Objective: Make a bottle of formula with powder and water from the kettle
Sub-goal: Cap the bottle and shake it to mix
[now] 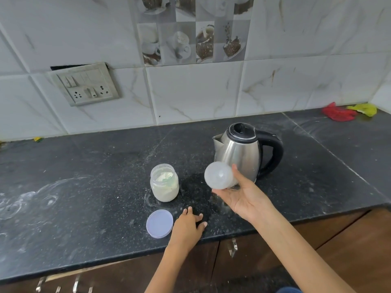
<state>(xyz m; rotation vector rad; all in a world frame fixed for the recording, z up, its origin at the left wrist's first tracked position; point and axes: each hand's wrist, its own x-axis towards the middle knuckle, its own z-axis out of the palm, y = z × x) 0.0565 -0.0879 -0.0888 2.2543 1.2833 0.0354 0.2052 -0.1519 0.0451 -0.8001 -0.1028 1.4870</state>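
Now: right hand [243, 195] holds bottle [220, 176] | kettle [243, 153] behind | jar [164, 182] open

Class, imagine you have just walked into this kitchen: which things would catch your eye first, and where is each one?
The shiny steel kettle stands right of centre on the dark counter, lid shut. In front of it the right hand holds a translucent bottle lying on its side. Left of that stands an open jar of powder, its lid lying beside the left hand.

A single head-worn wide-angle view looks forward and down from close above the dark speckled stone counter [84, 187], facing the white marble-patterned tiled wall [190, 92].
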